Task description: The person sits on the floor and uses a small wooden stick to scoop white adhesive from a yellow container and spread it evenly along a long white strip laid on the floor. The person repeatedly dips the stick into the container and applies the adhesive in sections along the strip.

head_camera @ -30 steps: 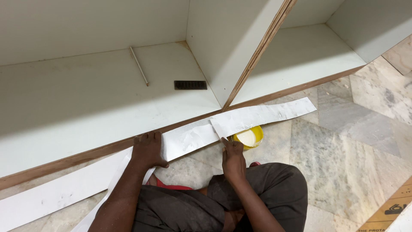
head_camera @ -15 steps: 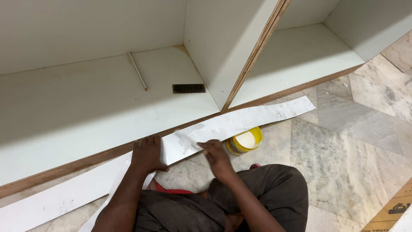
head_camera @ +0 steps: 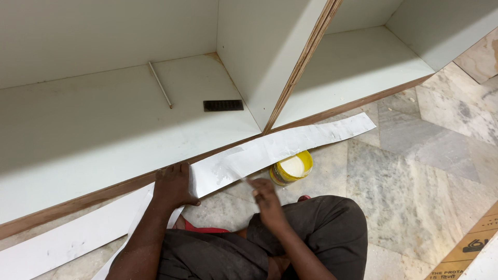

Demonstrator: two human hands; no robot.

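A long, thin white laminate strip (head_camera: pixel 270 150) lay across the marble floor (head_camera: pixel 415 155), flat and glossy, its surface smeared with pale patches of wet adhesive near the middle. Its long axis ran diagonally, from the lower left beside the person's knee up toward the right, where its squared end pointed at the grey-veined tiles; it sat just in front of the raw plywood edge of a white cabinet (head_camera: pixel 104 135). The left hand (head_camera: pixel 174 184) was spread flat, palm down, pressing the strip near its left part, fingers open and splayed. The right hand (head_camera: pixel 264 194) hovered just below the strip's lower edge, blurred, fingers loosely curled; whether it held anything could not be told. Just behind the strip, touching its underside edge, stood a small round yellow tub (head_camera: pixel 292 168), lid off, holding a smooth white paste. Inside the cabinet's left compartment, on its smooth white bottom panel, lay a slim metal rod (head_camera: pixel 160 91), angled away from the person, and a small dark rectangular toothed piece (head_camera: pixel 223 105), lying crosswise near the upright divider (head_camera: pixel 301 62), whose layered ply edge showed brown. A second white strip (head_camera: pixel 62 241) lay lower left along the floor.
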